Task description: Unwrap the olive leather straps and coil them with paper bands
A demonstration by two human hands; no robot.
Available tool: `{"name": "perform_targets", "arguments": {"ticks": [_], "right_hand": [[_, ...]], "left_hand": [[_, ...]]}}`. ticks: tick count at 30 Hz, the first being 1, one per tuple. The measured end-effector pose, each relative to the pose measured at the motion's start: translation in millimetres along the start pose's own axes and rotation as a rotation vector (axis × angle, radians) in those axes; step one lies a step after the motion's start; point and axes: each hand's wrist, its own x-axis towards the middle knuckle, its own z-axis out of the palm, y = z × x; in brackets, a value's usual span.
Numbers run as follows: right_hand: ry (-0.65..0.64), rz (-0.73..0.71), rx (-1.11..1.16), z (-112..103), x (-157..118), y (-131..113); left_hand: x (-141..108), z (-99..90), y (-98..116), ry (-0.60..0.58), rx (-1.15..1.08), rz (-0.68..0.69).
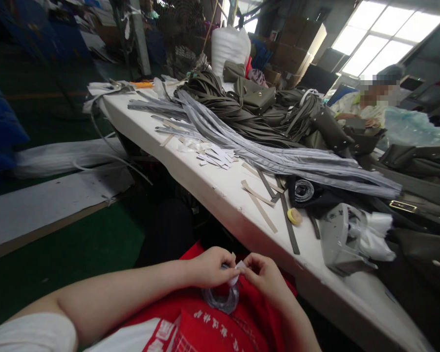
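Over my lap, my left hand (214, 267) is closed around a coiled translucent grey strip (223, 299), whose loop hangs below the fingers onto a red apron (190, 325). A small white slip (239, 265) sits between the two hands, against the coil. My right hand (262, 275) pinches the edge of that slip with thumb and forefinger. The fingertips of both hands nearly meet there. Part of the coil is hidden behind my left fingers.
The white table (201, 188) runs diagonally before me, bearing white paper slips (217, 157), long grey strips (256, 146), dark olive straps (234, 108), a yellow tape roll (294, 216) and a white dispenser (339, 239). A co-worker (366, 105) sits across it at the right.
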Motion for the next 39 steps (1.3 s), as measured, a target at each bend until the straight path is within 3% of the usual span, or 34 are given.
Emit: {"name": "perform_targets", "arguments": {"ticks": [5,9,12,15,17,21,27,32,35,39], "right_hand": [[0.024,0.186,0.360,26,10,23],[0.023,0.181,0.584,49,12,26],[0.106,0.098,0.543,51,9,25],[0.140,0.045,0.419,44,5,23],[0.116,0.047,0.395,39,2,21],[0.014,0.054,0.448,32,-1,19],[0.033,0.078,0.347,30,2,15],[0.003,0.071,0.383,30,4,11],[0.063,0.038,0.265,31,-1,8],[0.088,-0.211,-0.047,30,-18,1]], "left_hand": [[-4,3.2,0,0.040,0.032,0.017],[-9,0.6,4,0.035,-0.008,0.087],[-10,-1.2,6,0.123,0.036,0.078],[-6,0.1,3,0.170,0.032,-0.061],[-2,2.5,0,0.163,0.024,-0.134],[1,8.0,-4,0.194,0.057,-0.153],[-6,10.9,1,0.309,0.060,-0.143],[-12,9.4,8,0.270,0.075,-0.068],[-12,5.8,8,0.243,0.071,-0.062],[-4,-6.3,-3,-0.062,-0.241,-0.301]]}}
